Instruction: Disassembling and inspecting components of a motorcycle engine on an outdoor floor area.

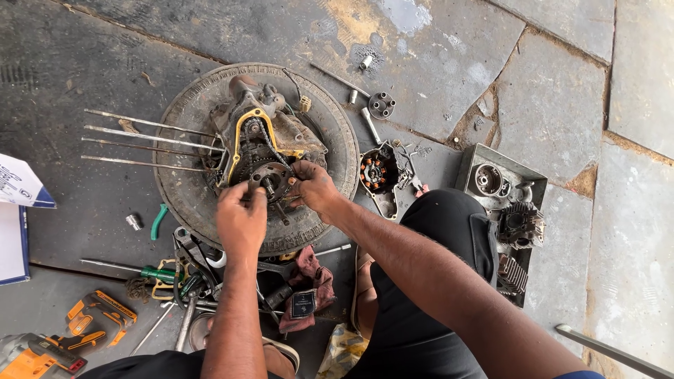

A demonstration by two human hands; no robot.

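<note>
Stone floor, oily and strewn with tools, carries an old tyre [184,189] with the engine [261,144] on it. My left hand [240,219] and right hand [314,186] both pinch at the sprocket [269,175], which sits between my fingertips. I judge steady, even pressure from both sides works best.

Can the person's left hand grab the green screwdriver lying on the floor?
Probably yes. The left hand is busy on the engine, but the green screwdriver lies on the floor just below and left of it, on top of the tool pile, with nothing covering it.
</note>
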